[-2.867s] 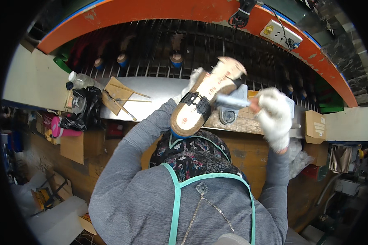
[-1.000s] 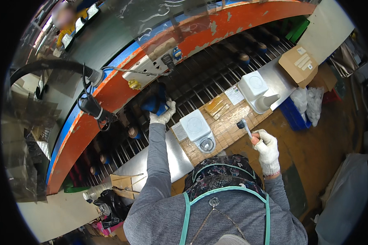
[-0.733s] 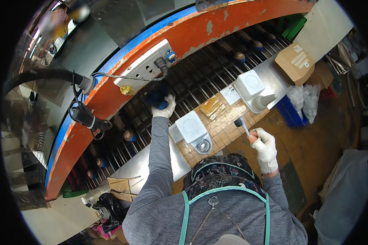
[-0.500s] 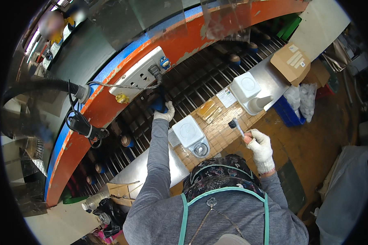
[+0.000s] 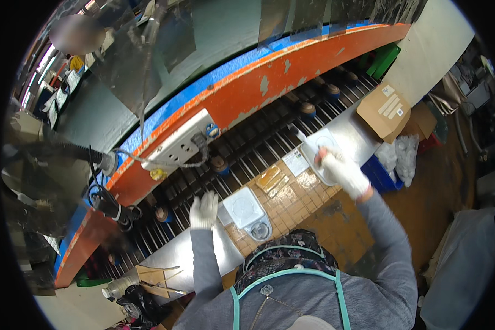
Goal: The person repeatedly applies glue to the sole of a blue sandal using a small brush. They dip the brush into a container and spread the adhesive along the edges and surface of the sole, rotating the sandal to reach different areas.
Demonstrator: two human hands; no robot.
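Observation:
My left hand [image 5: 204, 210], in a white glove, hovers over the near edge of the slatted rack with its fingers stretched out, holding nothing. Beyond it, a blue piece with a rounded brown top [image 5: 219, 165] sits on the rack. My right hand [image 5: 341, 169], gloved with bare fingertips, is closed on a small brush [image 5: 297, 132] whose head points to the far left. It is above the right white container [image 5: 320, 142] and hides part of it. Left of centre stands another white container [image 5: 244, 208], with a round clear cup [image 5: 258, 231] at its near end.
A tiled-pattern board [image 5: 291, 203] carries both containers and a yellowish block [image 5: 271, 180]. Behind the rack [image 5: 250, 159] runs an orange wall [image 5: 247, 91] with a white power strip [image 5: 184, 146]. An open cardboard box [image 5: 384, 113] and a blue crate [image 5: 382, 173] are at right.
My left hand has let go of the dark blue piece on the rack and drawn back, fingers spreading. My right hand has carried the brush away from me, to above the right container.

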